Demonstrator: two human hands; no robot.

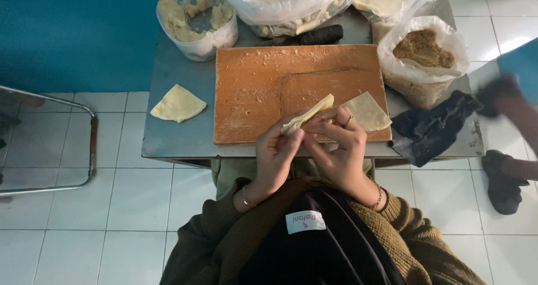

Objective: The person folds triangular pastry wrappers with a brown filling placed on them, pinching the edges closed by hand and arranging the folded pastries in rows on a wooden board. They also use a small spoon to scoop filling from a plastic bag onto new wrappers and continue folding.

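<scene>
Both hands, left (276, 153) and right (334, 145), pinching a folded wrapper (307, 114) over the board (263, 89). Tub (196, 21) holding pale mash; bag (423, 58) holding brown crumbs, spoon (428, 67) inside.

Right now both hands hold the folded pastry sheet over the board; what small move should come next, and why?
Probably pinch the open edge shut. The left hand and right hand hold the folded pastry sheet above the orange board, with one pointed end still sticking out loose; a finished folded piece already lies on the table.
</scene>
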